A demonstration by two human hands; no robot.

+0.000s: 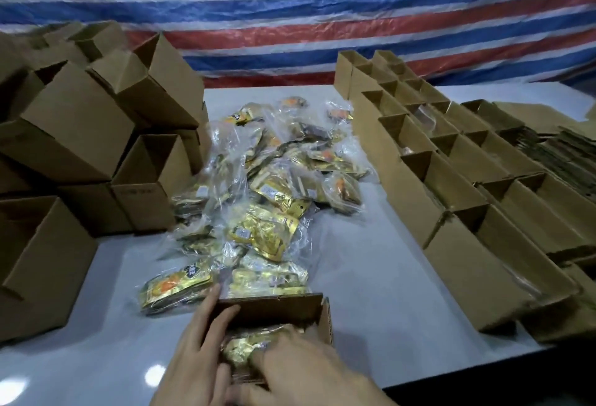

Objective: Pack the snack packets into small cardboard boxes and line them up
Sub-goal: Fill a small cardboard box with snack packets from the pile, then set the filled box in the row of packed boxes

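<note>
At the table's [371, 260] near edge stands a small open brown cardboard box [274, 307]. The left hand [196, 350] rests straight fingers against its left wall. The right hand [300, 370] presses a gold foil snack packet [251, 341] inside it; I cannot tell whether the fingers pinch. A heap of bagged gold packets [267, 186] lies mid-table, with lined-up open boxes [451, 199] along the right edge.

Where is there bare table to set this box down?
Widest bare table: the strip between the packet pile and the right box rows, reaching down to your box. A second patch lies near-left, between the left box stack and your box. Crowded: the centre and both sides.
</note>
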